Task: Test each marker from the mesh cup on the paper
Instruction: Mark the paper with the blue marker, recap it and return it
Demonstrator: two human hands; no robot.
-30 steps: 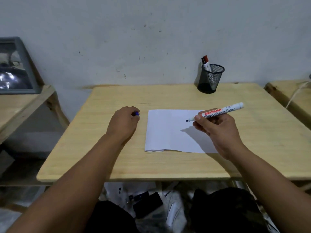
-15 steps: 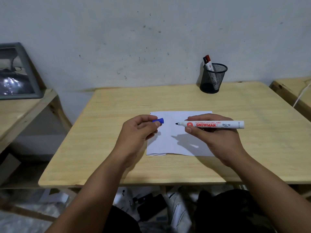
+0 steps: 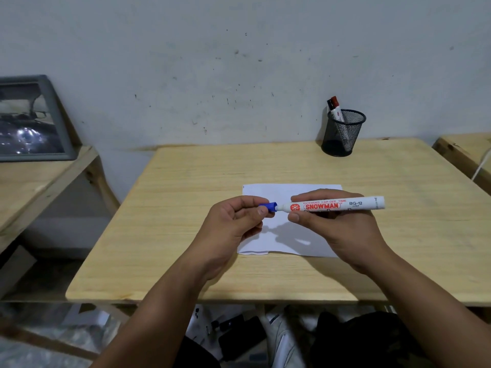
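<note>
We held the white Snowman marker [image 3: 334, 205] level above the paper [image 3: 292, 191], right hand [image 3: 337, 229] fingers pinching its barrel, left hand [image 3: 233, 224] fingertips pinching the blue cap [image 3: 269, 207] onto its tip, apparently to recap it.

The white cylindrical plastic marker [image 3: 332, 205] carried red "SNOWMAN" lettering, a red round emblem and black "BG-12" print. Its small plastic cap [image 3: 269, 207] was blue. The rectangular sheet of paper [image 3: 287, 191] was plain white. The black wire-mesh cup [image 3: 342, 134] held a red-and-black capped marker [image 3: 334, 107]. The pale yellow wooden surface [image 3: 186, 208] showed fine grain lines.
</note>
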